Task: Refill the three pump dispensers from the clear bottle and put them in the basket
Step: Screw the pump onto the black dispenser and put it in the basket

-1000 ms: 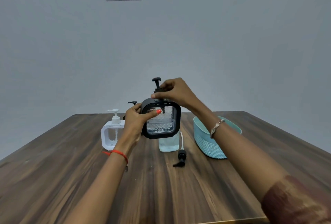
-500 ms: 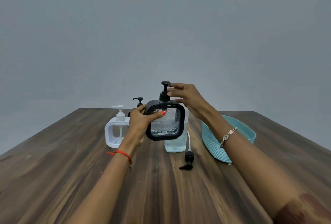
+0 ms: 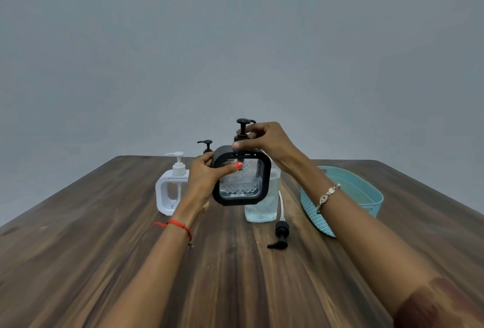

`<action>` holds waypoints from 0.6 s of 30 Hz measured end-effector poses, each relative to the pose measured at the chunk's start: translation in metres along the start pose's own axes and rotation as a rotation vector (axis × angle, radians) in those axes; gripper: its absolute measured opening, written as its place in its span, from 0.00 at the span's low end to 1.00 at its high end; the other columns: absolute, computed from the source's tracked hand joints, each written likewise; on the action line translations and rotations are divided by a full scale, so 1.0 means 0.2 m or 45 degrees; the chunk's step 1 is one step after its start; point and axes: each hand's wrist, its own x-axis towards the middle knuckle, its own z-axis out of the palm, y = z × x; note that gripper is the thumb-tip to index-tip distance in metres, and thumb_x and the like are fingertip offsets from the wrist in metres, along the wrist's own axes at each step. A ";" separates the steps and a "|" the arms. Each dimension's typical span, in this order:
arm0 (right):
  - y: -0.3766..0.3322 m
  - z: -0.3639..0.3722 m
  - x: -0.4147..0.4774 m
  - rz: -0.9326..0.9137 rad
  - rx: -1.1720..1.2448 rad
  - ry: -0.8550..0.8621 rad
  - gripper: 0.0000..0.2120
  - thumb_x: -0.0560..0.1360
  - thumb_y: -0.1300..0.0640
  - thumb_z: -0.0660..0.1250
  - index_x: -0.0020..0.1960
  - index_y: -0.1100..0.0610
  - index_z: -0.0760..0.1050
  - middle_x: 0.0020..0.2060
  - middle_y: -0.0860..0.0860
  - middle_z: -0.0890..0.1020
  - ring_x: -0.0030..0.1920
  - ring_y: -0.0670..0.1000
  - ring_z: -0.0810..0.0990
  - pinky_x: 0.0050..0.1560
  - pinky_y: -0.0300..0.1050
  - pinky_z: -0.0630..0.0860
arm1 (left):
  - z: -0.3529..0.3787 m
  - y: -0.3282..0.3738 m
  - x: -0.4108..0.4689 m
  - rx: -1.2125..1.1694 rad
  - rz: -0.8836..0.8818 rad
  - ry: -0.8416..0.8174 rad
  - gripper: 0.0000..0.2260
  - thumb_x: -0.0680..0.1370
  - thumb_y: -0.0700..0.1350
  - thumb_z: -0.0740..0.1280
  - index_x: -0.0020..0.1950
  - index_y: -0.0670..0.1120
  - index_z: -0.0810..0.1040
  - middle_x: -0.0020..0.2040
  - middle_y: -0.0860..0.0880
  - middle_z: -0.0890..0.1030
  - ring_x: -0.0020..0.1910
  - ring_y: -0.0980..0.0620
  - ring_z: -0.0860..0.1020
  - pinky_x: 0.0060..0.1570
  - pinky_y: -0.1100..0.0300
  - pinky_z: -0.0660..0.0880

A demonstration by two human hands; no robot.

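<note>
Since half a second ago your right hand (image 3: 264, 139) has closed in on the pump: then its fingers lay loosely beside the pump head, and now they are curled round the collar just under the head, with the thumb pressed to the top edge of the frame. The black square-framed dispenser with the clear patterned window (image 3: 241, 178) is in much the same place as before, held off the dark wooden table (image 3: 104, 249) and straight in front of the clear bottle of pale liquid (image 3: 264, 207), which it partly hides. Your left hand (image 3: 204, 178) grips the frame's left side as it did, fingers wrapped behind and the red-nailed thumb laid across the top of the window. The dispenser stands upright, its long axis running up through the pump stem, flat windowed face towards you; the spout seems to point to your right, half hidden by your fingers. The white square-framed dispenser (image 3: 172, 191) stands on the table to the left, with a second black dispenser's pump (image 3: 207, 144) showing behind your left hand. A loose black pump with a white tube (image 3: 281, 233) lies just beside the clear bottle, and the teal woven-pattern plastic basket (image 3: 366, 196) sits to the right.
</note>
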 end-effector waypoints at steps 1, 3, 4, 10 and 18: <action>0.00 0.01 0.00 -0.010 -0.085 0.011 0.18 0.63 0.60 0.78 0.50 0.64 0.80 0.33 0.50 0.79 0.37 0.49 0.80 0.44 0.42 0.78 | 0.01 0.00 0.00 0.002 -0.002 -0.006 0.27 0.52 0.45 0.79 0.50 0.42 0.80 0.44 0.45 0.85 0.44 0.45 0.83 0.44 0.53 0.80; -0.02 0.02 0.00 -0.011 -0.140 -0.077 0.14 0.65 0.57 0.77 0.47 0.63 0.80 0.36 0.51 0.82 0.36 0.46 0.82 0.39 0.36 0.78 | 0.01 0.00 0.00 -0.004 -0.012 -0.009 0.27 0.53 0.44 0.79 0.50 0.41 0.80 0.44 0.45 0.85 0.44 0.45 0.83 0.44 0.53 0.80; -0.03 0.01 0.00 0.015 -0.100 -0.147 0.11 0.68 0.59 0.75 0.47 0.63 0.80 0.40 0.52 0.83 0.37 0.44 0.82 0.39 0.33 0.78 | 0.01 0.00 0.00 -0.008 -0.016 -0.011 0.27 0.52 0.45 0.79 0.50 0.41 0.80 0.43 0.45 0.85 0.43 0.46 0.83 0.43 0.54 0.80; -0.06 -0.04 -0.02 0.011 -0.135 -0.070 0.07 0.64 0.62 0.77 0.32 0.56 0.79 0.38 0.55 0.83 0.40 0.49 0.83 0.43 0.41 0.79 | 0.02 0.01 0.00 -0.008 -0.021 -0.033 0.29 0.49 0.48 0.81 0.48 0.43 0.80 0.44 0.45 0.85 0.44 0.45 0.83 0.45 0.52 0.80; -0.06 -0.08 -0.02 0.057 0.244 -0.234 0.06 0.69 0.69 0.70 0.45 0.62 0.79 0.40 0.53 0.83 0.42 0.49 0.83 0.47 0.37 0.79 | 0.05 0.04 -0.01 -0.033 -0.052 -0.053 0.30 0.49 0.47 0.81 0.48 0.41 0.81 0.44 0.43 0.85 0.44 0.44 0.83 0.47 0.50 0.80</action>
